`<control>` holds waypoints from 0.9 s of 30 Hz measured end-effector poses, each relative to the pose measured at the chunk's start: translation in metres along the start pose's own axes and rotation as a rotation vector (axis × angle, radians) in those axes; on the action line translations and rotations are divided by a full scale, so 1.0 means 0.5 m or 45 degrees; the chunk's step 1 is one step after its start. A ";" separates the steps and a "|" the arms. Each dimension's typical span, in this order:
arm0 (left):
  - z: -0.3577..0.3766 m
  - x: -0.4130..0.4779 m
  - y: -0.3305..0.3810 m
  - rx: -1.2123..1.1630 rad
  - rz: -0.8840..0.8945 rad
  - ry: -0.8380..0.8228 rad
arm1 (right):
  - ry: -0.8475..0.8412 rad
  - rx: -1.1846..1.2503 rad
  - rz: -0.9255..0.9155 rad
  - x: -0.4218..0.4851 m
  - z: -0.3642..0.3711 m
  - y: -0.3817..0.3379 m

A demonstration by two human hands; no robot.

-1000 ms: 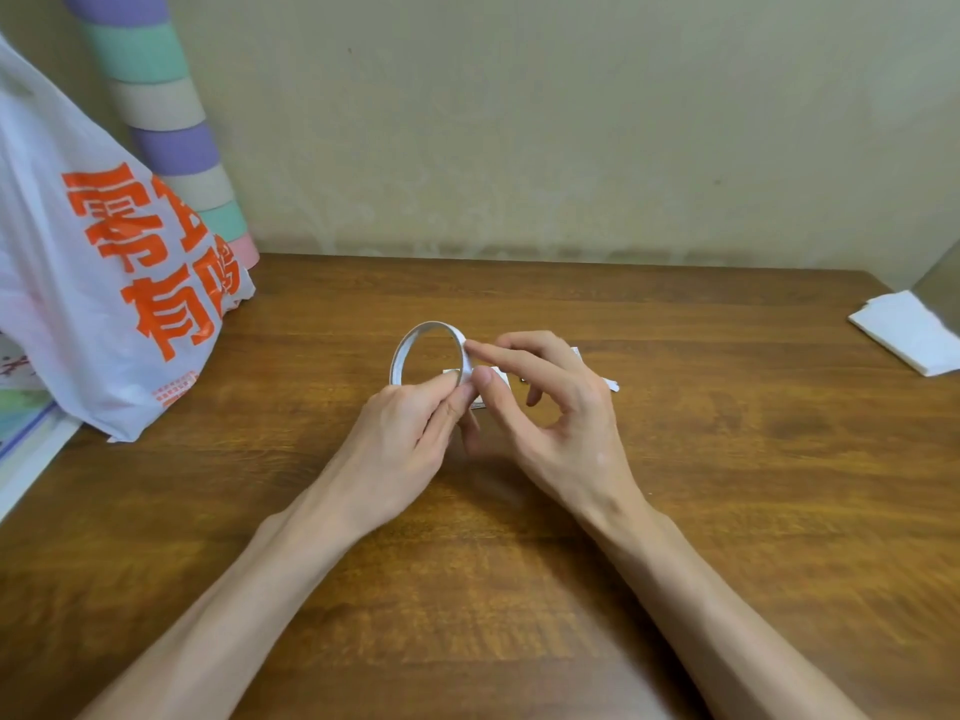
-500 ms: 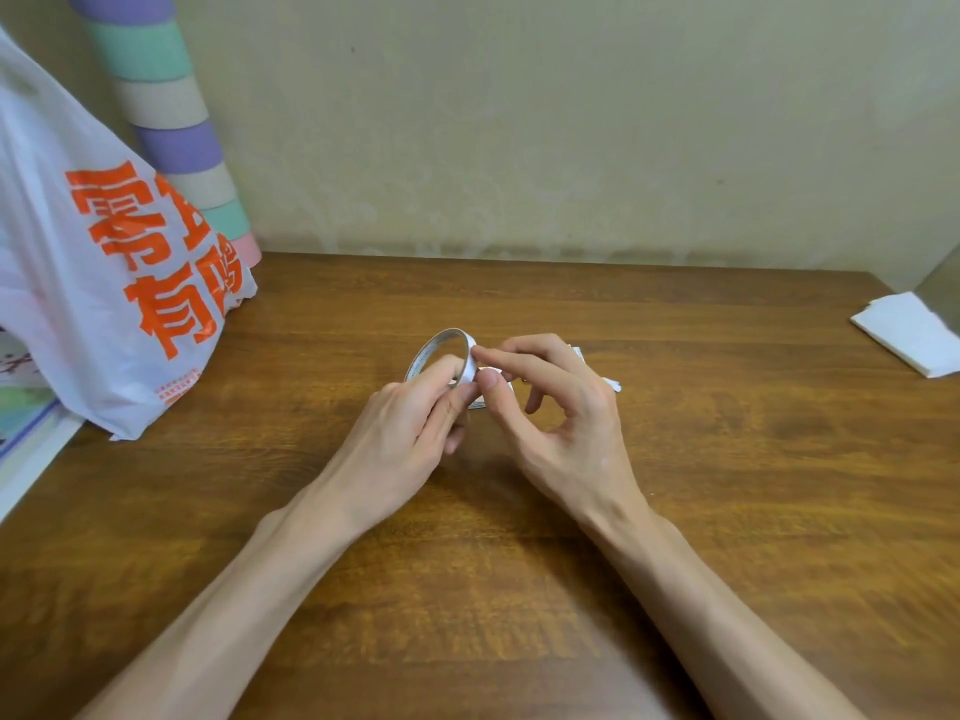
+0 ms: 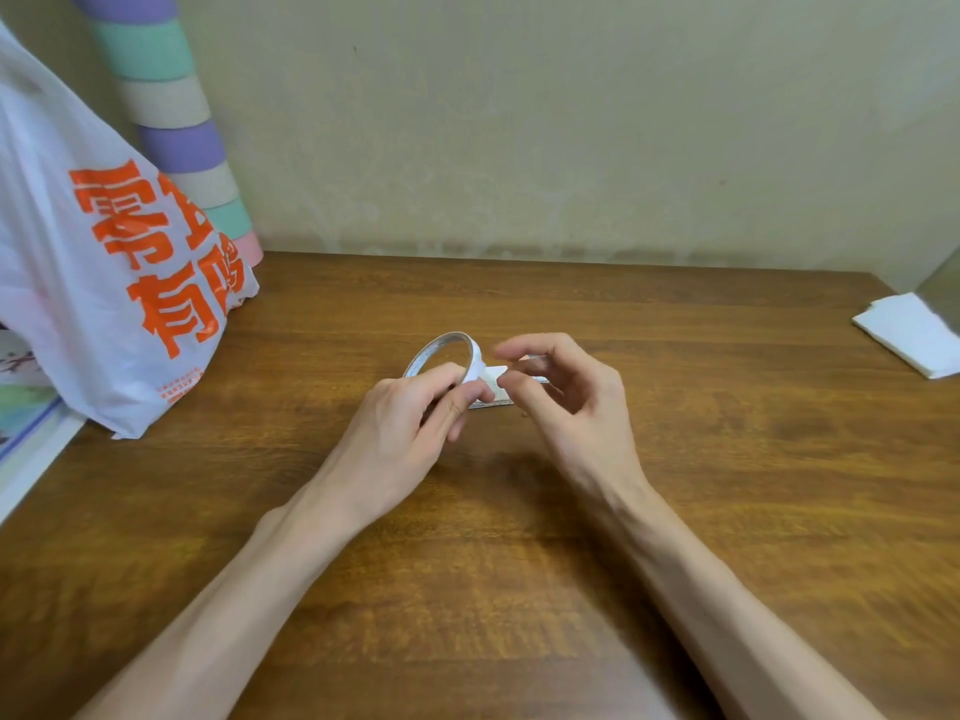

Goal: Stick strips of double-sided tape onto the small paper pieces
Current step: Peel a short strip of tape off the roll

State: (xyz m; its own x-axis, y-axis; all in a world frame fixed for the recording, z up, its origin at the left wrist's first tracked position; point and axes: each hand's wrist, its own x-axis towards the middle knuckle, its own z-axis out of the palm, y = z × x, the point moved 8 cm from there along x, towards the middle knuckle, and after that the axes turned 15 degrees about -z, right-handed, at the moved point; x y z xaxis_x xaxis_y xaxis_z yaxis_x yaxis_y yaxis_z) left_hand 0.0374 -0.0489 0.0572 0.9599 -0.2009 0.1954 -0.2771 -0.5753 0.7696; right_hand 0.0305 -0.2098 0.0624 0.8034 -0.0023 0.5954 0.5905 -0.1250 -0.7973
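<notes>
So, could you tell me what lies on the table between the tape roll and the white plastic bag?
Nothing: the head view shows bare table between the tape roll and the plastic bag.

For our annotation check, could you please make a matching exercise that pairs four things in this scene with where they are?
Things: 1 tape roll; 2 plastic bag; 3 striped tube; 4 white paper stack.
Places: A right edge of the table; B tilted, back-left corner; C in the left hand; D left side of the table.
Pairs: 1-C; 2-D; 3-B; 4-A.
</notes>
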 end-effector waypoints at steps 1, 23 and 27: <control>-0.001 0.001 -0.003 -0.001 -0.011 -0.002 | 0.018 0.005 0.014 0.000 -0.003 0.001; -0.001 -0.006 0.000 0.038 0.004 -0.053 | -0.136 -0.470 -0.352 -0.002 0.009 -0.026; -0.006 -0.005 0.000 0.053 -0.012 -0.044 | -0.109 -0.436 -0.370 0.002 0.003 -0.031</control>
State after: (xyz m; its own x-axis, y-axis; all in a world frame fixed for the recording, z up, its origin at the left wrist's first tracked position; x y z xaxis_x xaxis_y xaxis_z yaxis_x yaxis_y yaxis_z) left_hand 0.0351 -0.0461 0.0585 0.9606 -0.2224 0.1668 -0.2705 -0.6095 0.7453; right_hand 0.0224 -0.2064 0.0752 0.6201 0.1618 0.7676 0.7447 -0.4293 -0.5111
